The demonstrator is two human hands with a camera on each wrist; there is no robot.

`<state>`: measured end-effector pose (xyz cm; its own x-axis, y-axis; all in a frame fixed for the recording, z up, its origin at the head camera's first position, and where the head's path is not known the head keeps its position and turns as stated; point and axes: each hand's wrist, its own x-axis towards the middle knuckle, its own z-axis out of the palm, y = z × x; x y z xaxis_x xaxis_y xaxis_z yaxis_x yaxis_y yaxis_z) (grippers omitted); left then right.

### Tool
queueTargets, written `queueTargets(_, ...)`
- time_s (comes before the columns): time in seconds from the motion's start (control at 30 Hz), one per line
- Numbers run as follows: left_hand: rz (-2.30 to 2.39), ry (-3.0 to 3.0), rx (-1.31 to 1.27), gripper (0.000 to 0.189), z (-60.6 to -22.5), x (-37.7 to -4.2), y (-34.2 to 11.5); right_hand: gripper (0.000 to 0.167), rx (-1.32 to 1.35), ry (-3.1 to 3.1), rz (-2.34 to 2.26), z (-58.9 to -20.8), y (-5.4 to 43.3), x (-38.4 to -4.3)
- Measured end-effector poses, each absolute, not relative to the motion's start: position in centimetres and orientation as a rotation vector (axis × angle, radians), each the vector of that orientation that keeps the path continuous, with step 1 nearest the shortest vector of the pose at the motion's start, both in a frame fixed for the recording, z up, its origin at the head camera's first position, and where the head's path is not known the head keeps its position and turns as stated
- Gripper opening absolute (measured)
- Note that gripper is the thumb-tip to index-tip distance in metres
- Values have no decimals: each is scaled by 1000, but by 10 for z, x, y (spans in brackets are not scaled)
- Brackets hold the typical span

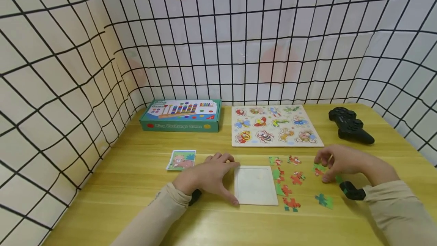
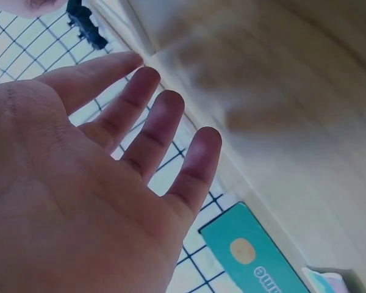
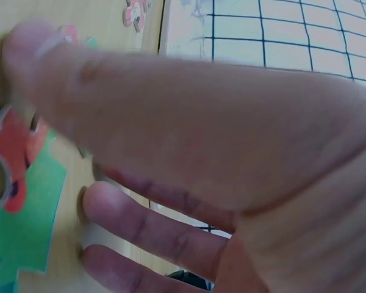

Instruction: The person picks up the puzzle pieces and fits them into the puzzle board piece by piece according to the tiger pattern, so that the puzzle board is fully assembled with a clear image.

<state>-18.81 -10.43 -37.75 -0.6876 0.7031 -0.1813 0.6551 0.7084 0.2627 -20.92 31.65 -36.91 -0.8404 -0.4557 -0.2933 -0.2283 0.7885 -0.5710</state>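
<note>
In the head view my left hand (image 1: 212, 175) lies at the left side of a square, pale wooden puzzle tray (image 1: 256, 185). Its thumb and fingers are spread at the tray's left corners. The left wrist view shows that palm with fingers extended. Over the right group of jigsaw pieces is my right hand (image 1: 345, 162), thumb and fingers apart. A red and green jigsaw piece (image 1: 319, 169) lies at its fingertips. The right wrist view shows a green and red piece (image 3: 43, 201) on the table, near the thumb; I see nothing held.
Several red and green pieces (image 1: 297, 177) lie right of the tray. A small picture card (image 1: 182, 160) is beyond the left wrist. Farther back are a ring game box (image 1: 181, 116), an insect puzzle board (image 1: 273, 124) and a black game controller (image 1: 349, 124). Gridded cloth walls (image 1: 205, 48) surround the table.
</note>
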Motion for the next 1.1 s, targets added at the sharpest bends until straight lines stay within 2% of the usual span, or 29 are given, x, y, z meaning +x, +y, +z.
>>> queueTargets(0.2,257,2645,1067,107,-379,-188,-103,42,-501,2531,-775,-372,317,-212)
queueTargets(0.6,258,2650,1069,106,-382,-190,-103,34,-647,2492,-835,-371,315,-209)
queueTargets(0.9,256,2636,1063,104,-383,-191,-101,36,-699,2536,-793,-367,311,-210)
queueTargets(1.1,261,2656,1052,106,-382,-190,-103,37,-769,2612,-735,-347,288,-211)
